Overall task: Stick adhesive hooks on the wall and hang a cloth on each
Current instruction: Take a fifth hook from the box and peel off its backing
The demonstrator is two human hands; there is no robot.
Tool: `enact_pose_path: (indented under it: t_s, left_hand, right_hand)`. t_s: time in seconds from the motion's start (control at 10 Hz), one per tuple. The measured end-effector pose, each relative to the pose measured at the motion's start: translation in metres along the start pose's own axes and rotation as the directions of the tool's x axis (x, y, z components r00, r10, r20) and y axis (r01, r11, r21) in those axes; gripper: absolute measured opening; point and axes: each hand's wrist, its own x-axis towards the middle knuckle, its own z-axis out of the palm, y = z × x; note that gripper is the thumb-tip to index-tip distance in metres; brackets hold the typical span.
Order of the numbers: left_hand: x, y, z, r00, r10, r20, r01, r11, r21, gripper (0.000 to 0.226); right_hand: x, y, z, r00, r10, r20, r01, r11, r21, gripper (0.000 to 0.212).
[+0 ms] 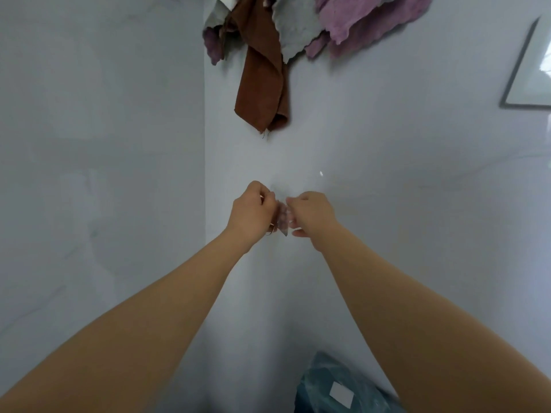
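- Several cloths hang at the top of the wall already: a brown cloth, a grey cloth and a purple cloth, bunched close together. The hooks that carry them are hidden behind the fabric, so you cannot count them.
- Well below the brown cloth you hold one more adhesive hook, a small clear piece, blurred and hard to read. It looks not yet stuck down; that is a judgement, since its back is out of sight.
- Your left hand is curled, with the fingers pinching the hook's left edge.
- Your right hand is curled too, its fingertips on the hook's right edge. The hook sits between both hands, close to the wall.
- Likely left to do: free the backing if it is on, press this hook to the wall, and hang a cloth on it.
- A teal bag lies low at the bottom edge, and a frame hangs far to the right.
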Motion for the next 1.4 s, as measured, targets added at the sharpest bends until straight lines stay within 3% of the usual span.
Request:
enact_pose_path:
  t_s: [0.1, 0.2, 0.4, 0.6, 0.7, 0.8, 0.9, 1.0, 1.1, 1.2, 1.4]
  left_hand:
    - [0.000, -0.002, -0.002, 0.996, -0.081, 0.049, 0.086, 0.990, -0.110, 0.015]
    - [0.003, -0.004, -0.003, 0.994, -0.102, 0.047, 0.108, 0.985, -0.137, 0.028]
    - [0.001, -0.001, 0.000, 0.975, -0.223, 0.003, 0.213, 0.929, -0.303, 0.036]
    - [0.002, 0.007, -0.002, 0.947, -0.307, -0.093, 0.255, 0.896, -0.363, 0.035]
    - [0.007, 0.004, -0.023, 0.932, -0.311, -0.189, 0.211, 0.885, -0.415, 0.031]
    - [0.019, 0.003, -0.058, 0.860, -0.367, -0.353, 0.131, 0.830, -0.543, 0.023]
    - [0.017, 0.011, -0.068, 0.888, -0.402, -0.224, 0.242, 0.822, -0.515, 0.020]
    - [0.016, 0.014, -0.058, 0.918, -0.376, -0.128, 0.327, 0.898, -0.295, 0.016]
    - [0.021, 0.008, -0.058, 0.934, -0.325, -0.150, 0.289, 0.932, -0.219, 0.024]
    - [0.013, 0.006, -0.047, 0.950, -0.288, -0.120, 0.263, 0.946, -0.190, 0.021]
    - [0.003, -0.002, -0.023, 0.928, -0.372, -0.013, 0.367, 0.921, -0.135, 0.026]
  right_hand:
    - [0.004, 0.003, 0.003, 0.999, -0.004, -0.050, 0.006, 0.999, 0.042, 0.027]
    - [0.004, 0.005, 0.003, 0.998, 0.051, -0.036, -0.046, 0.989, 0.139, 0.031]
    - [0.012, 0.008, 0.011, 0.985, 0.173, -0.030, -0.153, 0.931, 0.332, 0.032]
    - [0.014, -0.006, 0.026, 0.979, 0.193, -0.064, -0.129, 0.832, 0.540, 0.021]
    - [0.017, -0.005, 0.004, 0.957, 0.251, -0.146, -0.205, 0.940, 0.273, 0.024]
    - [0.021, 0.010, -0.004, 0.944, 0.223, -0.241, -0.191, 0.970, 0.149, 0.016]
    - [0.021, 0.011, 0.024, 0.950, 0.272, -0.152, -0.178, 0.876, 0.449, 0.030]
    - [0.018, 0.000, 0.036, 0.970, 0.233, -0.073, -0.180, 0.883, 0.433, 0.030]
    - [0.014, -0.001, 0.030, 0.976, 0.211, -0.061, -0.155, 0.857, 0.491, 0.029]
    - [0.012, 0.007, 0.025, 0.977, 0.198, -0.078, -0.133, 0.852, 0.507, 0.025]
    - [0.000, 0.027, -0.004, 0.972, 0.228, -0.062, -0.172, 0.863, 0.475, 0.019]
